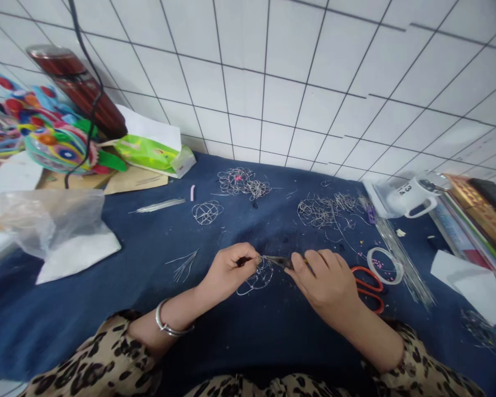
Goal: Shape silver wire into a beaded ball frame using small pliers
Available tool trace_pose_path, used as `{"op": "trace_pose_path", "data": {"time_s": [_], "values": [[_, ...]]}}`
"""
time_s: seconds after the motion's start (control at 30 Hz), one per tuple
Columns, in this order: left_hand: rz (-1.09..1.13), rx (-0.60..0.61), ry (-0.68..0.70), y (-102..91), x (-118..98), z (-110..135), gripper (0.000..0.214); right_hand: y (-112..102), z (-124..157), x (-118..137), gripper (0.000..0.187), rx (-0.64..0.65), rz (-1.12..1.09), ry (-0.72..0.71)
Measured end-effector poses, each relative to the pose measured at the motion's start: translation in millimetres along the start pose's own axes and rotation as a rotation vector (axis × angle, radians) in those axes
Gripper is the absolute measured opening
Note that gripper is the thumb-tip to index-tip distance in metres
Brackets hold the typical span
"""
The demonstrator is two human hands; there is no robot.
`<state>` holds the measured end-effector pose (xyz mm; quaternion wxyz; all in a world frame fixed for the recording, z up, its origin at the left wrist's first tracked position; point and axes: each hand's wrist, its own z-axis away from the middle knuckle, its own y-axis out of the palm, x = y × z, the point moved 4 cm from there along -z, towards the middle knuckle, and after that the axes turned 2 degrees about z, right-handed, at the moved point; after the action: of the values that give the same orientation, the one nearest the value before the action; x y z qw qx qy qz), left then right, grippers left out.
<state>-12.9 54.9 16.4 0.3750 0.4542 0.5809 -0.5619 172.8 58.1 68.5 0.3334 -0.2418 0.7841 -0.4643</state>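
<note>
My left hand (230,268) is closed in a pinch on a looped silver wire piece (257,277) that rests on the dark blue cloth (107,309). My right hand (324,281) is wrapped round small pliers (281,261), whose tip meets the wire right beside my left fingertips. A silver bangle (169,326) sits on my left wrist. Both sleeves are leopard print.
Tangles of silver wire (243,182), (326,209) and a wire ball (206,212) lie farther back. Orange-handled scissors (367,286), a tape roll (384,266), straight wire rods (400,259) and a white mug (415,194) are right. A plastic bag (45,220) and colourful craft (53,138) are left.
</note>
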Motion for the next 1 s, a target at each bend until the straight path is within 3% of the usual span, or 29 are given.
{"op": "trace_pose_path", "data": {"time_s": [0.43,0.63,0.8,1.0], "values": [[-0.122,-0.005,0.124,1.0,-1,1,0.014,-1,1,-4,0.022,0.231,-0.165,0.14],[-0.112,0.064,0.125,3.3,1,-1,0.014,-12,-2,-2,0.024,0.151,-0.052,0.078],[-0.025,0.091,0.026,4.3,7,-2,0.012,-15,-4,-10,0.027,0.111,-0.042,0.064],[0.263,0.09,-0.148,4.0,11,-2,0.011,-2,-2,-24,0.024,0.232,-0.262,0.129]]}}
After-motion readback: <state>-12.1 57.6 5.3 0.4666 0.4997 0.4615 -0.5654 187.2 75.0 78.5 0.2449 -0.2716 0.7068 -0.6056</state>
